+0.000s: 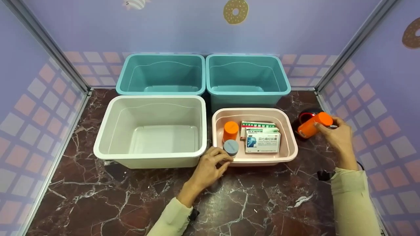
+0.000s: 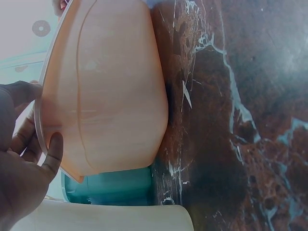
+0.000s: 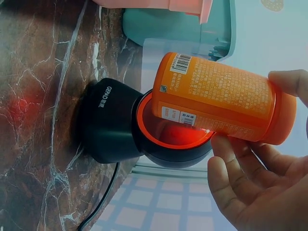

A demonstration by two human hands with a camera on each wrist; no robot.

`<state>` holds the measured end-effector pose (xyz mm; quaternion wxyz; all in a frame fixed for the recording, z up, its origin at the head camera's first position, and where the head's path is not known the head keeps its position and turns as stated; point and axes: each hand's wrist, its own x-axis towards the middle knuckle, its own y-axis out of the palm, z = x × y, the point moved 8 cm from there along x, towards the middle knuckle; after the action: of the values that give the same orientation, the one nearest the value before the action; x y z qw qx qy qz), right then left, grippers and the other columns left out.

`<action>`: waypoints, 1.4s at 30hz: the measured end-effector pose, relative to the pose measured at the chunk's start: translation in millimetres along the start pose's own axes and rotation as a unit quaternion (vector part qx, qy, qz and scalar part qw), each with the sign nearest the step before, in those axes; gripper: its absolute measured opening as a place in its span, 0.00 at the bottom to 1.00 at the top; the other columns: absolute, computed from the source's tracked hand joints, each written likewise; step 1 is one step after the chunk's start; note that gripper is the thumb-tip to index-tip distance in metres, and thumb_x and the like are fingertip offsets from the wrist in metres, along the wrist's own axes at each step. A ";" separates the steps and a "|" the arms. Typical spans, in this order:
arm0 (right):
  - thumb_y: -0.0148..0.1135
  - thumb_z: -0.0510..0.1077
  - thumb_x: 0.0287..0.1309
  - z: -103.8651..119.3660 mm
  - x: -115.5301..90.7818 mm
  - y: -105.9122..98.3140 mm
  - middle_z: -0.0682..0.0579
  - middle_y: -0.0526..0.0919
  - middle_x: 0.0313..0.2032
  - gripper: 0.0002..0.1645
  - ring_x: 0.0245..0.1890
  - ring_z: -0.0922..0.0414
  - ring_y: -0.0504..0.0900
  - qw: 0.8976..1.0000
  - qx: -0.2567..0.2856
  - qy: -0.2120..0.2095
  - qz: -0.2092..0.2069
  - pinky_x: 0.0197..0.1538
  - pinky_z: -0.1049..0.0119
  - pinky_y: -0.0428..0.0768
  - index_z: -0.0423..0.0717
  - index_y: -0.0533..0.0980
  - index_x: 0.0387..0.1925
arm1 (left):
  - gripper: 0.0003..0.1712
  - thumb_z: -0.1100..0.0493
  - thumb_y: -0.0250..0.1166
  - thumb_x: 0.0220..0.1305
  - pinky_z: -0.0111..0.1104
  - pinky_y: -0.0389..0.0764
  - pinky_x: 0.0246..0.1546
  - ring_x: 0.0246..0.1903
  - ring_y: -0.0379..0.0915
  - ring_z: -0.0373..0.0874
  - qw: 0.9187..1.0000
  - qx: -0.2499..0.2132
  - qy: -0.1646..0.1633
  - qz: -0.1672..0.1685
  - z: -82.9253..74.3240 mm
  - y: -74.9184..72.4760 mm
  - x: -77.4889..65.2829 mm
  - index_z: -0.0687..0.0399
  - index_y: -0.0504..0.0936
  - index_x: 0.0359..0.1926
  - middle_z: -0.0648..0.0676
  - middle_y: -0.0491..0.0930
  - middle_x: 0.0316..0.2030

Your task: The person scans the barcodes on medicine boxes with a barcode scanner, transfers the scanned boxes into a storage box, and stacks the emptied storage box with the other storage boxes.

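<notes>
Right hand (image 1: 338,132) pinches an orange bottle (image 3: 211,98) near its cap (image 3: 283,120), thumb on one side and fingers on the other, spread just as wide as the bottle. The bottle tilts across the lit mouth of a black scanner (image 3: 110,120), to the right of the pink bin (image 1: 262,160); we cannot tell whether the two touch.

Main worry: a poor angle. Two barcodes (image 3: 182,63) face our right wrist view, so we judge that a wrong turn of the wrist could leave both off the light. Gripping at one end leaves the base unsupported — a slip at the cap could drop the bottle onto the scanner or tabletop (image 1: 147,200). A knock low down might shift the scanner, and its cable (image 3: 103,197) could snag a sleeve.

Left hand (image 1: 210,167) has its fingers curled over the near-left corner of the pink bin's rim, right beside the grey-lidded bottle (image 1: 231,147). An absent-minded tug there could skew the bin; a nudge could tip that bottle into the second orange bottle (image 1: 231,129) just behind. The medicine boxes (image 1: 262,144) look likelier to slump if the bin jolts — they lean close together.
</notes>
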<state>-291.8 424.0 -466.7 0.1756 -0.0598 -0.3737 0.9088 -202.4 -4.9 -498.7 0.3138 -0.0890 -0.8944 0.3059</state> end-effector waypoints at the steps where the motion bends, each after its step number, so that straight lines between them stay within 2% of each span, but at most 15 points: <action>1: 0.67 0.62 0.56 -0.2 -0.2 -0.1 0.46 0.78 0.53 0.41 0.37 0.71 0.70 1.000 -0.002 0.003 0.000 0.41 0.76 0.70 0.42 0.72 0.64 | 0.05 0.60 0.70 0.61 0.33 0.77 0.53 0.47 0.75 0.42 1.000 0.000 -0.001 0.000 0.4 0.1 0.0 0.47 0.88 0.38 0.46 0.82 0.40; 7: 0.64 0.62 0.59 -1.5 0.4 -0.6 0.38 0.78 0.59 0.42 0.39 0.66 0.71 1.000 -0.011 0.016 0.000 0.41 0.75 0.70 0.41 0.70 0.66 | 0.05 0.60 0.71 0.61 0.34 0.77 0.53 0.46 0.75 0.43 1.000 0.004 0.004 -0.005 0.1 -0.5 0.0 0.47 0.88 0.38 0.46 0.82 0.40; 13: 0.66 0.62 0.57 -3.0 1.0 -2.2 0.42 0.79 0.55 0.39 0.39 0.65 0.70 1.000 -0.012 0.020 -0.021 0.44 0.72 0.68 0.41 0.74 0.62 | 0.04 0.60 0.70 0.61 0.34 0.77 0.53 0.47 0.75 0.43 1.000 0.001 0.008 -0.007 -1.5 -0.7 0.2 0.47 0.88 0.38 0.46 0.82 0.40; 23: 0.65 0.65 0.57 -6.8 -0.5 -4.5 0.39 0.78 0.57 0.43 0.49 0.50 0.72 0.999 -0.024 0.037 -0.030 0.48 0.66 0.65 0.40 0.72 0.63 | 0.04 0.60 0.71 0.60 0.34 0.77 0.53 0.47 0.75 0.43 1.000 -0.006 -0.001 -0.004 -0.6 -0.8 0.0 0.48 0.88 0.38 0.46 0.82 0.40; 30: 0.65 0.66 0.55 -10.3 -1.2 -5.8 0.39 0.78 0.56 0.44 0.48 0.49 0.72 0.998 -0.028 0.044 -0.043 0.47 0.65 0.66 0.40 0.72 0.63 | 0.04 0.60 0.70 0.61 0.35 0.77 0.53 0.47 0.75 0.43 1.000 0.000 0.002 -0.005 -1.3 -0.9 0.2 0.48 0.88 0.37 0.46 0.82 0.40; 42: 0.64 0.67 0.55 -12.4 -2.5 -7.3 0.40 0.79 0.56 0.42 0.54 0.46 0.74 0.997 -0.029 0.050 -0.051 0.50 0.63 0.67 0.41 0.74 0.61 | 0.06 0.61 0.71 0.59 0.35 0.77 0.54 0.47 0.75 0.43 1.000 -0.004 -0.009 0.003 0.5 0.8 -0.2 0.47 0.88 0.38 0.46 0.82 0.41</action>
<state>-284.5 436.0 -470.5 0.2384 -0.0909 -0.3930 0.8834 -202.6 -4.6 -499.6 0.3044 -0.0901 -0.8982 0.3042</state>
